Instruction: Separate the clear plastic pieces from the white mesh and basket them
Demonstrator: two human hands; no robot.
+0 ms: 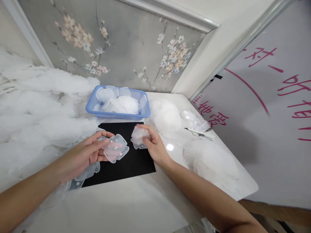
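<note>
My left hand (96, 147) pinches a translucent plastic piece (116, 149) by its left side. The piece is thin and squarish with notched edges, small slots and round marks, and is held over a black mat (121, 168). To the right, the fingers of my right hand (154, 142) close on a frosted rounded sheet (139, 135). Beneath that sheet, a similar notched plastic piece shows at the mat's upper right; whether my fingers also grip it I cannot tell. More translucent pieces (89, 171) lie along the mat's left edge, partly behind my left wrist.
A blue basket (118, 116) behind the mat holds several frosted sheets. Large heaps of white translucent sheets (43, 110) fill the left side. Other piles (165, 116) and clear bags (193, 119) lie on the white table (116, 207). A whiteboard (255, 136) stands at the right.
</note>
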